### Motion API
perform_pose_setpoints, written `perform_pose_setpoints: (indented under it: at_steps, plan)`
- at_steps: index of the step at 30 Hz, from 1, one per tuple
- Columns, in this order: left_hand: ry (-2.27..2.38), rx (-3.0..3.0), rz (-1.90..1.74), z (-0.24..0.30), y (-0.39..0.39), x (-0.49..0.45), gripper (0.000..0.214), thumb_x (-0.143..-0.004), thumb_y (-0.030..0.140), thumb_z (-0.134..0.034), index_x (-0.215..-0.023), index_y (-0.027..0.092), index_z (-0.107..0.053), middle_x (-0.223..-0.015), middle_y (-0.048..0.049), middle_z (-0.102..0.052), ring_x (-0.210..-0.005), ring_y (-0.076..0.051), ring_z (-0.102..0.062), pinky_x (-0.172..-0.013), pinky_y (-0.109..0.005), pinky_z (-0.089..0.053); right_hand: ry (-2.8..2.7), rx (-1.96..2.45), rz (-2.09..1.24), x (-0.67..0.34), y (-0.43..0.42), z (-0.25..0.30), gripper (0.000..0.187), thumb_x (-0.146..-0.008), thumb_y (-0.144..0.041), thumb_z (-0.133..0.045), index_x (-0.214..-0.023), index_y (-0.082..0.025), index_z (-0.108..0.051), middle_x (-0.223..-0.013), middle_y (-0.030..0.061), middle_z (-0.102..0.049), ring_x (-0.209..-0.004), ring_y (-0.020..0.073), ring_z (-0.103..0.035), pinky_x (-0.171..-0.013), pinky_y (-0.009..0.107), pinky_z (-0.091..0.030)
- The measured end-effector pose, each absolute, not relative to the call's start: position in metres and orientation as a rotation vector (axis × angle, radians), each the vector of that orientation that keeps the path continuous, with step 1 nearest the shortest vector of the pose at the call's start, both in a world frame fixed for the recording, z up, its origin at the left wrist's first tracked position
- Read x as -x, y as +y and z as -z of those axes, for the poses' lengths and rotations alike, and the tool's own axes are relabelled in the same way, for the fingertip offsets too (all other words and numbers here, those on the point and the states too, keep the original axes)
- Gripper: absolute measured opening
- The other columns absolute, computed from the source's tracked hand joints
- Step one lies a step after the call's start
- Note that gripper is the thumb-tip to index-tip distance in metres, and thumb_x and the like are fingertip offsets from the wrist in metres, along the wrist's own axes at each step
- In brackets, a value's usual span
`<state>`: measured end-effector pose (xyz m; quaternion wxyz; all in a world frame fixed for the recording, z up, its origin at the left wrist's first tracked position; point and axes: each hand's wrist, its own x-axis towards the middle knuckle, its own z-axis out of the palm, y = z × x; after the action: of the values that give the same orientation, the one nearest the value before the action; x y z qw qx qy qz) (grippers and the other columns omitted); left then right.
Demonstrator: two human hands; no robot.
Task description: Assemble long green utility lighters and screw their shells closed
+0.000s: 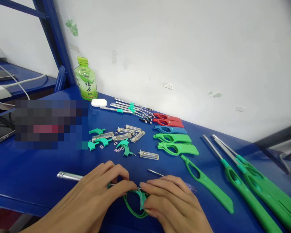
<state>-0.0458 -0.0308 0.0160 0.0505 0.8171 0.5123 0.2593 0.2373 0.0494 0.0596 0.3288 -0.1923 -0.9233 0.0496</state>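
A long-nosed lighter lies under both my hands, its green handle shell [135, 215] showing as a loop and a metal tube [69, 175] sticking out to the left. My left hand [99, 191] is closed over the tube end, thumb and fingertips pinched at the shell's upper edge. On the other side my right hand [172, 200] closes around the shell, its fingers pressing by a teal trigger [142, 199] inside the loop. The rest of the handle is hidden beneath my right hand. A screwdriver [156, 173] with a translucent purple handle lies just behind that hand.
Several clear fuel tanks [149, 155], teal triggers [103, 141] and wired metal tubes [120, 110] lie beyond my hands. Red, blue and green handle shells [208, 184] lie to the right, beside lighters with tubes [247, 194]. A tea bottle [86, 81] and white case [99, 103] stand behind.
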Motion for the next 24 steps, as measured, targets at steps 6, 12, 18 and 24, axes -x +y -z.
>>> perform_pose_setpoints:
  at_steps: [6, 12, 18, 24]
  plan:
    - [1.459, -2.565, -0.804, -0.013, -0.021, 0.05, 0.059, -0.103, 0.009, -0.061, -0.148, 0.046, -0.073, -0.141, 0.0024, -0.081, -0.122, -0.022, -0.078, -0.105, -0.026, -0.065, -2.378, 0.449, -0.216, -0.235, 0.052, -0.06, 0.024, -0.123, -0.026, -0.062, -0.105, -0.024, -0.077, -0.114, -0.008, -0.092, -0.098, 0.0096, -0.089, -0.105, 0.022, -0.062]
    - [1.433, -2.557, -0.78, -0.013, -0.024, 0.049, 0.06, -0.104, 0.008, -0.061, -0.15, 0.044, -0.072, -0.142, 0.0002, -0.08, -0.124, -0.022, -0.078, -0.106, -0.028, -0.066, -2.413, 0.488, -0.169, -0.238, 0.049, -0.061, 0.022, -0.124, -0.023, -0.058, -0.11, -0.024, -0.075, -0.115, -0.0062, -0.092, -0.101, 0.0116, -0.088, -0.111, 0.026, -0.059]
    - [1.567, -2.506, -0.711, -0.025, -0.034, 0.038, 0.064, -0.106, 0.004, -0.056, -0.156, 0.043, -0.068, -0.147, -0.002, -0.076, -0.132, -0.022, -0.074, -0.111, -0.033, -0.064, -2.402, 0.547, -0.156, -0.243, 0.049, -0.056, 0.014, -0.117, -0.012, -0.064, -0.119, -0.023, -0.073, -0.103, -0.0032, -0.09, -0.096, 0.0154, -0.086, -0.101, 0.029, -0.061]
    - [1.581, -2.51, -0.7, -0.02, -0.035, 0.038, 0.069, -0.104, 0.004, -0.055, -0.159, 0.044, -0.066, -0.145, -0.0007, -0.077, -0.129, -0.022, -0.074, -0.11, -0.031, -0.062, -2.283, 0.664, -0.071, -0.244, 0.05, -0.055, 0.018, -0.11, -0.006, -0.067, -0.114, -0.023, -0.07, -0.095, -0.0015, -0.087, -0.086, 0.0169, -0.082, -0.089, 0.031, -0.061]
